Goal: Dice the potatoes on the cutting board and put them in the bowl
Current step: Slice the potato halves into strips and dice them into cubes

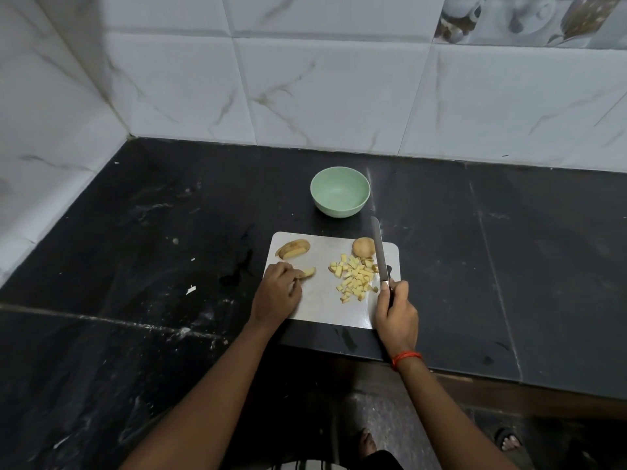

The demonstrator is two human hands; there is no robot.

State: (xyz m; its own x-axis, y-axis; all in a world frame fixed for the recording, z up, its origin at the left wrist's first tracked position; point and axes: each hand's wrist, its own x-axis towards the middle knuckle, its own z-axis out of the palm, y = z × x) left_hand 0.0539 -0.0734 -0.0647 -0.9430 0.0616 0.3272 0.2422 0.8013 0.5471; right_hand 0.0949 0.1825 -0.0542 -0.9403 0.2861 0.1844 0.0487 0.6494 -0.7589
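Head view: a dark countertop (pixel 135 232) is being looked down on, with a white cutting board (pixel 322 300) being shown just right of the frame's centre.
Left hand (pixel 276 295): it is being rested on the board's left edge with the fingers curled, and a potato wedge (pixel 308 273) is being pinched at the fingertips.
Right hand (pixel 397 312): it is being wrapped fully around the handle of a knife (pixel 379 252) at the board's lower right corner.
Knife blade: it is being pointed toward the top of the frame along the board's right side, its tip being carried past the board's far edge; whether the edge is touching the board cannot be told.
Diced pieces (pixel 354 278): a loose heap is being kept on the right half of the board, just left of the blade.
Whole potato (pixel 363 247): unpeeled, it is being partly covered by the blade at the board's upper right.
Sliced potato (pixel 292 249): its slices are being leaned together at the board's upper left corner.
Bowl (pixel 339 210): pale green, it is being kept on the countertop just above the board in the frame, apart from the dice.
Wrist: a red thread (pixel 406 358) is being worn on the right one.
Background: a tiled wall (pixel 339 96) is being shown across the top of the frame.
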